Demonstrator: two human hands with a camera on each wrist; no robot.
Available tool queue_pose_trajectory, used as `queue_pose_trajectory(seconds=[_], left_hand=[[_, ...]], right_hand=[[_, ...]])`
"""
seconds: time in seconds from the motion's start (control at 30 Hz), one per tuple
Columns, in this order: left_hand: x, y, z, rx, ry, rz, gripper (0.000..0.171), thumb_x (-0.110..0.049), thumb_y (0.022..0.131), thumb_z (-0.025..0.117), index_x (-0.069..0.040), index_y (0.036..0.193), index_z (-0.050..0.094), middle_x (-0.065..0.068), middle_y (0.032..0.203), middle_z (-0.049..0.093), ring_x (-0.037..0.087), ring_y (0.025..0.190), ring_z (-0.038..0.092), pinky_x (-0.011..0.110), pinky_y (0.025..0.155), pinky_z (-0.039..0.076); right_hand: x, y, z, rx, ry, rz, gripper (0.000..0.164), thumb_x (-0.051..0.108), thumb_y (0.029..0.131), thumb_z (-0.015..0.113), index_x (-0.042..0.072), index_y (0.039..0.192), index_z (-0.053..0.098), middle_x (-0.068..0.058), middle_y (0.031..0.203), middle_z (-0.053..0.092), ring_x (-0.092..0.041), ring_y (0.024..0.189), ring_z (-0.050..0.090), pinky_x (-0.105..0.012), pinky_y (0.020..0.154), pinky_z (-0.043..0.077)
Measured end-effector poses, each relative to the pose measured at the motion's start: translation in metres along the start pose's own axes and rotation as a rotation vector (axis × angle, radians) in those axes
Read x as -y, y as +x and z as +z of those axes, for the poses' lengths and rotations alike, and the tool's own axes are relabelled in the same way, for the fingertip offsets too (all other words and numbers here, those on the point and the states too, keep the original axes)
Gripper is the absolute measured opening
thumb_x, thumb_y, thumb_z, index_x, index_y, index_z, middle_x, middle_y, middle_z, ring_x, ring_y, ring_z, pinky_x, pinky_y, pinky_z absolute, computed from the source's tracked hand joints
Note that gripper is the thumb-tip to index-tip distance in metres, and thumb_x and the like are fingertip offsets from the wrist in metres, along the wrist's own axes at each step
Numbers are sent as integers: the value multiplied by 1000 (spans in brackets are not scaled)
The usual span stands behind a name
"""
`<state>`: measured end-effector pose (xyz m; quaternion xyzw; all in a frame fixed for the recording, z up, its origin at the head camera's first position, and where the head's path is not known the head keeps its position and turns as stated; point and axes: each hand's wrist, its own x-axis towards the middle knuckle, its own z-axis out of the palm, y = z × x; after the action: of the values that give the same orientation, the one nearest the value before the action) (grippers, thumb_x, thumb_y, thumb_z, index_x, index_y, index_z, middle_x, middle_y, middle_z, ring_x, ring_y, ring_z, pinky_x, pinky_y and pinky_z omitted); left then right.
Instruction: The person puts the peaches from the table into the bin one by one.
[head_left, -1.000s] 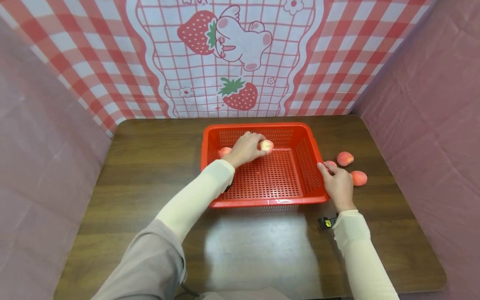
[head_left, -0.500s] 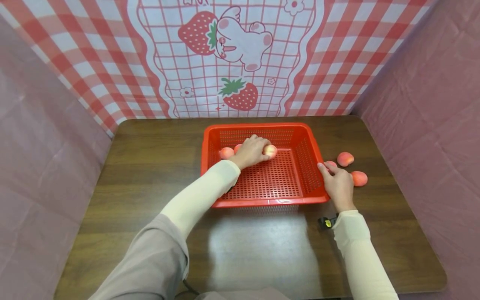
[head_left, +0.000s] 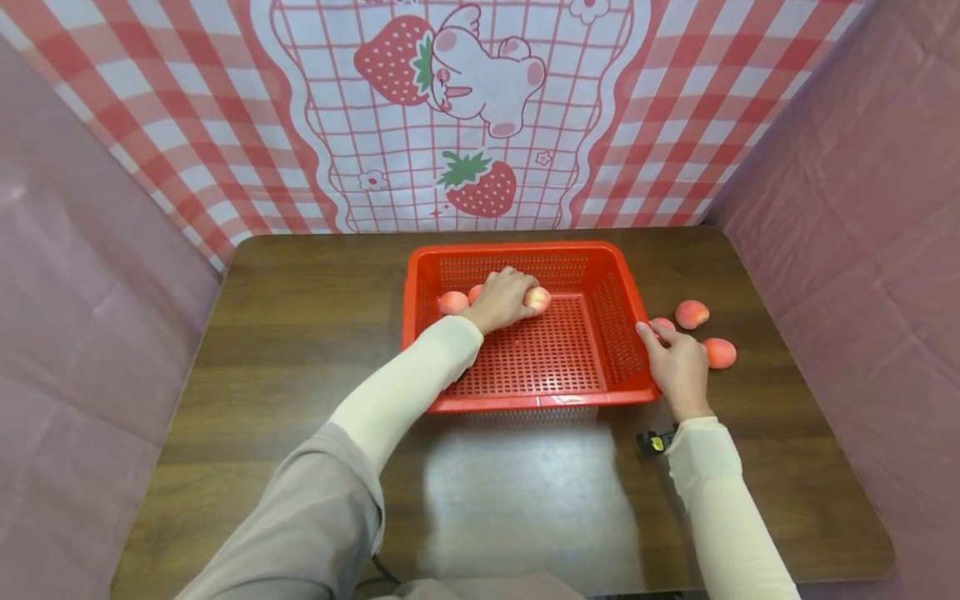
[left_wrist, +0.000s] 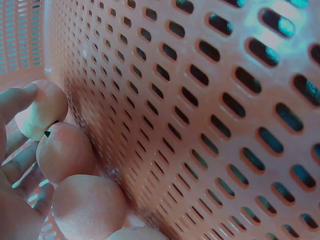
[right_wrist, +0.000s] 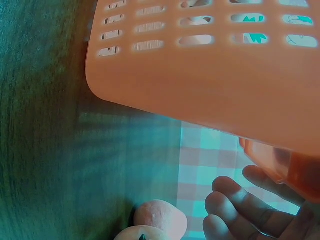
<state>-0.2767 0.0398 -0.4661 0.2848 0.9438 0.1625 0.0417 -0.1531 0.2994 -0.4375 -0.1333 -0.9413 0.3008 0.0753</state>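
Note:
Inside the red plastic basket (head_left: 592,354), my left hand (head_left: 501,302) holds a pale, pink-flushed peach (head_left: 537,300) between thumb and fingers. In the left wrist view that peach (left_wrist: 42,112) lies near the perforated wall, in a row with another peach (left_wrist: 66,152) and a bigger-looking one (left_wrist: 90,207). Two other peaches show left of the hand in the head view, one of them (head_left: 453,302) fully. My right hand (head_left: 678,371) holds the basket's right rim, thumb on top; its fingers (right_wrist: 250,207) extend outside, below the rim.
On the wooden table (head_left: 300,333) right of the basket lie a peach (head_left: 692,314), another peach (head_left: 722,353), and a third (head_left: 662,324) partly behind the right hand. A checked cloth (head_left: 247,125) hangs at the back, with pink cloths at both sides.
My left hand has shifted slightly right with its peach, bringing a second peach behind it into view. The right hand stays at the rim.

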Motion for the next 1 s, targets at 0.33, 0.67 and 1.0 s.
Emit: queue_pose_trajectory(seconds=[0.33, 0.67, 1.0], left_hand=[[3, 1, 1, 4, 34, 6, 44, -39, 90, 68, -14, 126, 61, 5, 126, 64, 24, 117, 51, 41, 94, 45], [3, 0, -3, 16, -17, -22, 44, -43, 91, 66, -15, 124, 62, 5, 119, 61, 24, 112, 52, 42, 92, 43], [-3, 0, -10, 38, -29, -64, 46, -40, 94, 63, -17, 133, 58, 5, 132, 58, 26, 122, 49, 44, 101, 43]], right_hand=[[2, 0, -2, 32, 4, 28, 54, 48, 98, 51, 5, 129, 62, -23, 116, 67, -40, 93, 61, -33, 70, 43], [3, -1, -2, 58, 12, 55, 56, 50, 97, 50, 6, 131, 61, -24, 120, 65, -37, 91, 59, -33, 69, 41], [1, -1, -2, 27, 6, 22, 55, 48, 98, 51, 5, 129, 62, -24, 117, 66, -45, 100, 60, -49, 82, 47]])
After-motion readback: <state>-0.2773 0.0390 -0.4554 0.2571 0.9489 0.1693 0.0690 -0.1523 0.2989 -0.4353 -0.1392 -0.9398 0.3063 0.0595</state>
